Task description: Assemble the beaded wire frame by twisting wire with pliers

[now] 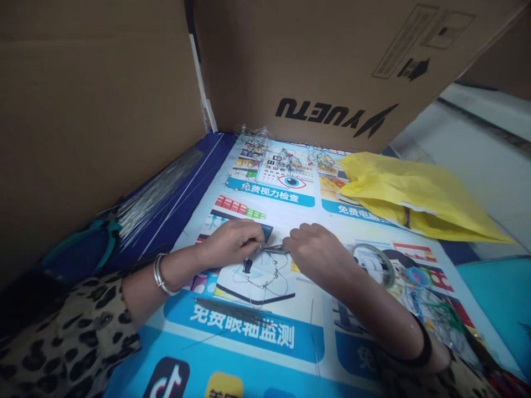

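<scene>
My left hand (240,241) is closed in a pinch on the upper end of a thin beaded wire loop (262,286). The loop, with small silvery beads along it, hangs or lies just below the fingers. My right hand (317,254) is closed around a narrow grey metal tool (276,250), whose tip points left and meets the wire by my left fingertips. Most of this tool is hidden in my fist, so its exact kind does not show. In front of my hands lies a thin bundle of dark wires (232,307).
Cardboard panels (290,61) stand behind and to the left. A fan of cut wires (155,193) lies left, near teal-handled pliers (103,243). Tangled wire pieces (290,160) sit at the back. Right are a yellow bag (415,193), a clear tape roll (373,265) and tangled coloured strands (440,315).
</scene>
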Demonstrator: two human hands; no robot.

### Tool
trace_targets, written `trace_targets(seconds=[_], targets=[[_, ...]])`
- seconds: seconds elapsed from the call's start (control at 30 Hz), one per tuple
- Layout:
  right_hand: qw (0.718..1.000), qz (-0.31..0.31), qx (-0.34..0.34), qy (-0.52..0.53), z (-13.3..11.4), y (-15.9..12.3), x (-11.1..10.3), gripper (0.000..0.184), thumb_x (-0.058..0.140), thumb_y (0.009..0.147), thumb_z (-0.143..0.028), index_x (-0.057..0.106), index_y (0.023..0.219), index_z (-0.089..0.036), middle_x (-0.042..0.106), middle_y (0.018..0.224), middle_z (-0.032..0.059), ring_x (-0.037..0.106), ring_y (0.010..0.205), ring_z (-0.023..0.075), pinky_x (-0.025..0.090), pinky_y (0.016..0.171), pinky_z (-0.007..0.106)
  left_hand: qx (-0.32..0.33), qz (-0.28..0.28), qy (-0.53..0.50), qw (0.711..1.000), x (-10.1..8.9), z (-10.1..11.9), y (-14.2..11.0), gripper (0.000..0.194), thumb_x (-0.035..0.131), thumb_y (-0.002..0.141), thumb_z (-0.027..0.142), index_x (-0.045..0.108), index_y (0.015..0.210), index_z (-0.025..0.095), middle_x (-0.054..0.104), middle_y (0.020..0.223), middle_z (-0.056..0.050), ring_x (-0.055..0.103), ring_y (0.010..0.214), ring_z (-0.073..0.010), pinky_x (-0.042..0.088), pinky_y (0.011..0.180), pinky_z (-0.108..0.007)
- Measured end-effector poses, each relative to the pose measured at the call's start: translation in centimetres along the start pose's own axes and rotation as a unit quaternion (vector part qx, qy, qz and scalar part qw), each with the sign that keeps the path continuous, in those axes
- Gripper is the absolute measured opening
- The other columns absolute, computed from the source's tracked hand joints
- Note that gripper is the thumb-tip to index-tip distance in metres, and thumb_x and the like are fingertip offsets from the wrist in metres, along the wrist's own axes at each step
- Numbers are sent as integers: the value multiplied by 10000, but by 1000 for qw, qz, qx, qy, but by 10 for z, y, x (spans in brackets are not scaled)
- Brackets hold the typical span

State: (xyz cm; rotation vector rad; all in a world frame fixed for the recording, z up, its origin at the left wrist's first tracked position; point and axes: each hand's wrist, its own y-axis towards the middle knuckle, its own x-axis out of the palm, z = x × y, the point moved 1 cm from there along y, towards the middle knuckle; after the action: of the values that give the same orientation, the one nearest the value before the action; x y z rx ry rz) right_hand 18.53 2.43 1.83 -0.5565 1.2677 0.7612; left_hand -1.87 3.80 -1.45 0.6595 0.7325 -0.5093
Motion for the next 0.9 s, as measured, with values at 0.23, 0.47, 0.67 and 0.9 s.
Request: trace_targets(seconds=[0.23,0.47,0.67,0.9], targets=[[1000,-1,7,-7,-2,0,-1,139,509,763,-83,530,682,-194,549,674,27,426,651,176,186,601,313,-8,3,8,1000,1,-1,-1,128,479,764,64,553,721,158,605,686,4,545,654,-103,412,619,-219],[999,-20,28,-2,-3,0,-1,121,499,761,-98,553,701,-187,566,696,31,437,659,163,195,597,299,-27,19,16,999,2,0,-2,130,481,752,59,561,745,161,600,676,17,539,614,-87,394,577,-195],[998,-31,48,12,-2,0,-1,115,504,751,-107,566,698,-189,576,696,31,463,649,165,204,587,301,-31,30,30,999,1,2,-3,124,478,747,61,548,747,163,601,683,16,532,608,-87,383,559,-191],[997,-43,61,15,-3,1,-5,139,483,751,-97,574,698,-188,587,693,33,477,640,163,215,581,297,-31,24,31,999,3,0,-3,117,471,750,66,538,759,162,608,709,9,541,629,-94,387,568,-196]])
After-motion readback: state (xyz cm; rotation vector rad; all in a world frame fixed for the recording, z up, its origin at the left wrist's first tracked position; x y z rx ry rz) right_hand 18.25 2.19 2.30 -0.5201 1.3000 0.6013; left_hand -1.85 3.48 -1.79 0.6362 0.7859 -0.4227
